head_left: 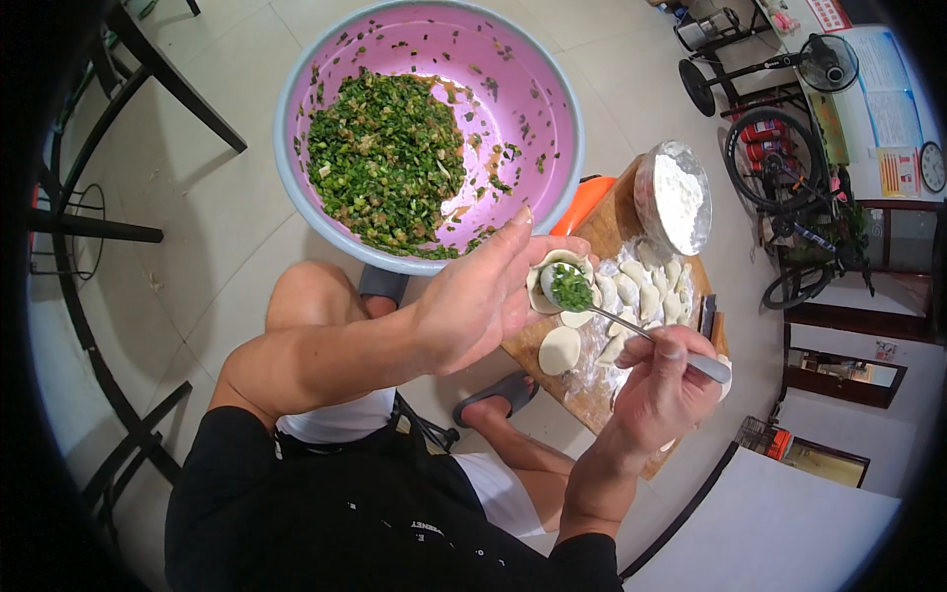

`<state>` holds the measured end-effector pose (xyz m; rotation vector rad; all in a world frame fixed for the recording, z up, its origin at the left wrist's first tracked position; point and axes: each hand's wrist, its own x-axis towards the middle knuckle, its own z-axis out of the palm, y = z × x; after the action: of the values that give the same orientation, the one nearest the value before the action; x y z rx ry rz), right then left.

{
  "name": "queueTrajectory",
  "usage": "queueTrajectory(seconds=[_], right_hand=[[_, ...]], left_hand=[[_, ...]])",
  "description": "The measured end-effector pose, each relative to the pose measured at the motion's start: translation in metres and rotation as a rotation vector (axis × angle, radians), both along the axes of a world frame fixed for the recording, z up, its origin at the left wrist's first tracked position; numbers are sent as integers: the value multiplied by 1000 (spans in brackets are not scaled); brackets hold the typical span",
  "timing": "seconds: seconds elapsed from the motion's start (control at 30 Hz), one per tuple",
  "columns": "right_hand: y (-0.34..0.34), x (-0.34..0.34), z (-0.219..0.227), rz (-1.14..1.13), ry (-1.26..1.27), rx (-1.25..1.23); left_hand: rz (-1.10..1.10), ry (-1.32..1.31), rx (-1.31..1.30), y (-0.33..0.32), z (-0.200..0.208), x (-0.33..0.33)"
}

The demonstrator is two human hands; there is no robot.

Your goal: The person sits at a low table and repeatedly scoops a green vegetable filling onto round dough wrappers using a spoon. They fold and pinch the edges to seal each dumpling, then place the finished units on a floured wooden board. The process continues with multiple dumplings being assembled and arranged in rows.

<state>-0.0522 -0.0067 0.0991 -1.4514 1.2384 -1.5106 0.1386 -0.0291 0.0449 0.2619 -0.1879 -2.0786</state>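
Note:
My left hand cups a round white dumpling wrapper with a small heap of chopped green filling in its middle. My right hand grips the handle of a metal spoon, whose bowl rests on the filling in the wrapper. A large pink basin with a blue-grey rim holds more chopped green filling just beyond my left hand. Below my hands a wooden board carries a loose round wrapper and several folded dumplings.
A bowl of white flour stands at the board's far end, an orange stool beside it. Dark chair and table legs are at the left. A bicycle and a fan stand at the right, a white surface at lower right.

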Motion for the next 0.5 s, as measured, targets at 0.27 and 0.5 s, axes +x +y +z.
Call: queueTrajectory(seconds=[0.27,0.5], right_hand=[[-4,-14,-6,62,1,-195],[-22,-12,-9,118,54,-313]], left_hand=[[-54,44,58,-2,5,5],[-72,81,105,1,8,6]])
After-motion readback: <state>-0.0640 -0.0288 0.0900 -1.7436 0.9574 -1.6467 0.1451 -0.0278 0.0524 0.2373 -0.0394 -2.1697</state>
